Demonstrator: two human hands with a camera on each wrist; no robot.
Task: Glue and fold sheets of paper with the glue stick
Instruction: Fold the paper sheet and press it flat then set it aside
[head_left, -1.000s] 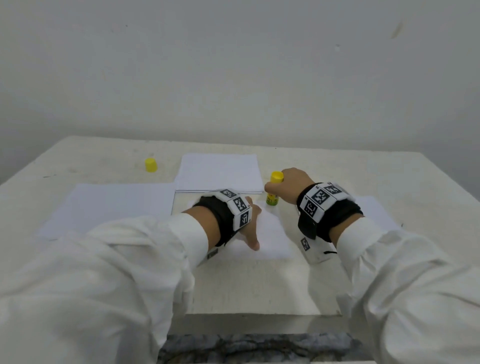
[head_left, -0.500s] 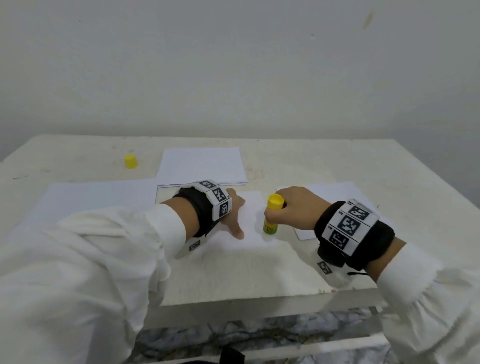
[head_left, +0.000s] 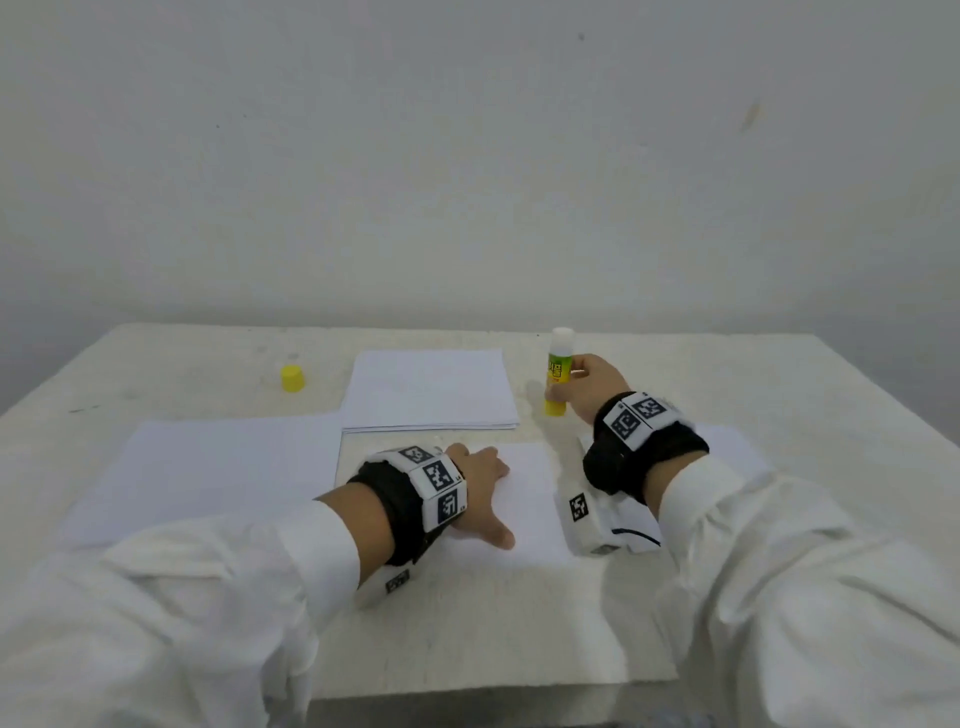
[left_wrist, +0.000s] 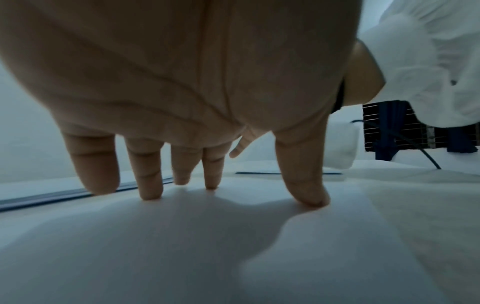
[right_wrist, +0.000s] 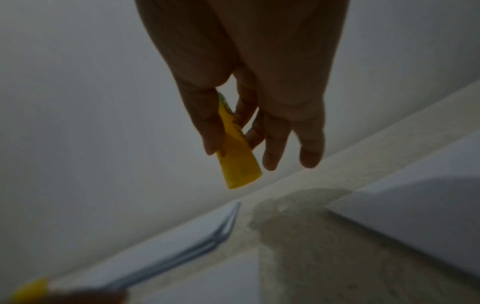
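The right hand (head_left: 589, 382) has its fingers (right_wrist: 213, 131) and thumb curled round the yellow barrel of an uncapped glue stick (head_left: 558, 374), holding it upright with its white glue end on top and its yellow base at, or just above, the tabletop (head_left: 753, 379); contact cannot be told. The glue stick is just right of the stack of paper (head_left: 428, 389), which serves as the landmark here. The left hand (head_left: 480, 491) lies flat with straight, spread fingers (left_wrist: 150, 185) whose tips press down on a single white sheet (head_left: 530, 499), which lies just in front of the stack, nearer the person. A larger sheet (head_left: 218, 473) lies to the stack's left and front, and another piece of paper (head_left: 727, 441) shows partly under the right wrist, to the stack's right and front. The yellow cap (head_left: 292, 378) stands to the stack's left, well apart from the glue stick. Both arms wear white sleeves and black wristbands carrying printed markers. Judging by this layout, the gluing stroke on the pinned sheet looks finished and the stick is being parked beside the stack. The next move probably calls for letting go of the stick so it stands steadily, then bringing the right hand back to lift an edge of the pinned sheet and fold it over while the left hand keeps it from sliding.
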